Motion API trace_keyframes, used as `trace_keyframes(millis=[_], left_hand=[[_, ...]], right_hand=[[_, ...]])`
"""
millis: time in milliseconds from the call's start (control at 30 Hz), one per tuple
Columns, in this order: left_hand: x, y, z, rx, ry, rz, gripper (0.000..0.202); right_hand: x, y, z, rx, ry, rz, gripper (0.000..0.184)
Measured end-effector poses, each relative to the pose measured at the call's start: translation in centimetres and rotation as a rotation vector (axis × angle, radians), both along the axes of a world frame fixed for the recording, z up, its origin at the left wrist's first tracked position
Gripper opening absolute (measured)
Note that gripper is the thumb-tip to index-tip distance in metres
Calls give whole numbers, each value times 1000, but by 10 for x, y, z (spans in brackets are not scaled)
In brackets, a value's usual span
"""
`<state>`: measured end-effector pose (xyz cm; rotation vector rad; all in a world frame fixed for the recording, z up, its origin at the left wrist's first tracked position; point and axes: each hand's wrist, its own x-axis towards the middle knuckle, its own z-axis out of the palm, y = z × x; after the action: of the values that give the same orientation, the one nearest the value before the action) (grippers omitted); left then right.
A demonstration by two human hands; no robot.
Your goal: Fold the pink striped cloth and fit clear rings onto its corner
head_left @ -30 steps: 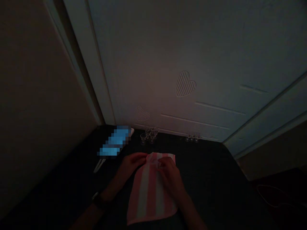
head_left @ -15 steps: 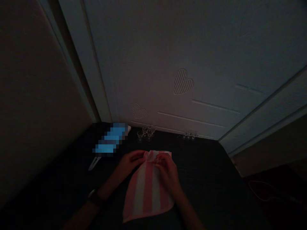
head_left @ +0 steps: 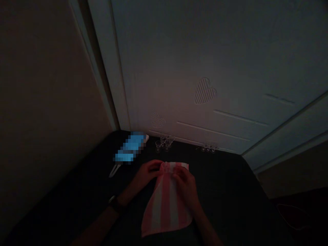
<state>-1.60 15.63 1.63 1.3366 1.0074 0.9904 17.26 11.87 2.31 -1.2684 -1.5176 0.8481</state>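
A small towel with pink and white stripes lies spread on the dark table, gathered at its far end. My left hand, with a dark band on the wrist, grips the towel's far left corner between thumb and fingers. Over the far right part my right hand has its fingers curled and pinched on the cloth. Something small may sit in the folds between the hands, but dimness and the fingers hide it. Beyond the towel stands a group of small clear glasses.
More small glassware stands farther right, against the pale panel with embossed hearts. On the left lies a device with a lit, blurred screen and a white strap or stand. A pale cable shows past the table's right edge.
The whole view has shifted, so things appear farther right. Both hands stay at the towel's far end, and the right fingers have moved slightly on the cloth.
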Motion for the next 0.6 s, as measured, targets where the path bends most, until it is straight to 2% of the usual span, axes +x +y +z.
trace_keyframes(millis=[233,433,600], left_hand=[[3,-2,6,4,-13,-4,32],[4,-2,7,-21,39,2,33],[3,-2,7,21,83,21,26]], right_hand=[[2,-2,3,-47,-62,37,16],[3,-1,1,-24,-23,71,17],[3,-1,-1,30,-35,82,19]])
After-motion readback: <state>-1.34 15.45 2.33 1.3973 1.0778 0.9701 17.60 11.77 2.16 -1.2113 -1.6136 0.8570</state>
